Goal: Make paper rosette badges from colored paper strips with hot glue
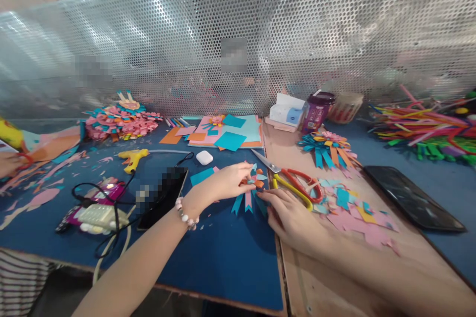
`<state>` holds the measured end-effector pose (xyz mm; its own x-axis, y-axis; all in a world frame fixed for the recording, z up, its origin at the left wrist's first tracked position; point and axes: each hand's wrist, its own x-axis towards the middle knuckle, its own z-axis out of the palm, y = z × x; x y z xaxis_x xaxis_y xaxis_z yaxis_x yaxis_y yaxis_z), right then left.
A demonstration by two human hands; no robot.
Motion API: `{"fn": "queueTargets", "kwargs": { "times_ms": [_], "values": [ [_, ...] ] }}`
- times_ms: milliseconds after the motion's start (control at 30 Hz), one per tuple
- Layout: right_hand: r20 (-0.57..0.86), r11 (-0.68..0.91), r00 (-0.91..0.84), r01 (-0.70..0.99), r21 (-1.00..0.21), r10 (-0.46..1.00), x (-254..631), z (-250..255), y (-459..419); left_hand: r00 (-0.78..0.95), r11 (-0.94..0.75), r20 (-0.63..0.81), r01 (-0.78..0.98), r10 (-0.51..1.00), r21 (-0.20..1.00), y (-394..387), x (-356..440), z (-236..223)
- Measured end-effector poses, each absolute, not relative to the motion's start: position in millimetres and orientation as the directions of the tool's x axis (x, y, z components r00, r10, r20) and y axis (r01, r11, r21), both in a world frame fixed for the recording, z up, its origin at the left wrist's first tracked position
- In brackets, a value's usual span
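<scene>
A paper flower [248, 200] with blue and pink notched ribbon tails and orange and pale petals lies on the blue tabletop. My left hand [233, 181], with a beaded bracelet [186, 214] on its wrist, pinches the flower at its upper petals. On the flower's other side rests my right hand [293, 215], fingers bent; its fingertips are at the blue tails, and I cannot tell whether they grip them. Just beyond my right hand lie red-handled scissors [303, 178] beside a yellow-handled pair [292, 191]. Blue paper [202, 177] sits left of my left hand.
A yellow glue gun [133, 159], a white case [204, 158] and a dark tablet [167, 198] with cables lie left. Coloured sheets [208, 131] are at the back. Paper scraps [357, 213] and a black phone [412, 198] lie right. Another person's hand [11, 163] works far left.
</scene>
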<state>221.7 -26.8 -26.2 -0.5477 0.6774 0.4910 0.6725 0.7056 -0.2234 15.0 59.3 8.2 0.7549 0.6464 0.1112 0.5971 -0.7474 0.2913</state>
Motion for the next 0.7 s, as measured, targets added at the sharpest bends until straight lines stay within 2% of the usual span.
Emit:
{"fn": "queueTargets", "kwargs": {
  "times_ms": [100, 300, 700],
  "values": [
    [0.441, 0.672, -0.528, 0.681, -0.291, 0.726, 224.1, -26.8, -26.5, 0.757, -0.728, 0.045, 0.609, 0.652, 0.315, 59.2, 13.0, 10.8],
    [0.415, 0.668, -0.534, 0.670, -0.324, 0.737, 226.6, -29.3, -25.5, 0.747, -0.702, -0.015, 0.631, 0.664, 0.331, 58.8, 12.5, 12.4],
    [0.407, 0.679, -0.552, 0.664, -0.314, 0.728, 226.4, -24.4, -27.3, 0.746, -0.698, -0.026, 0.634, 0.665, 0.333, 59.1, 13.5, 11.4]
  ]
}}
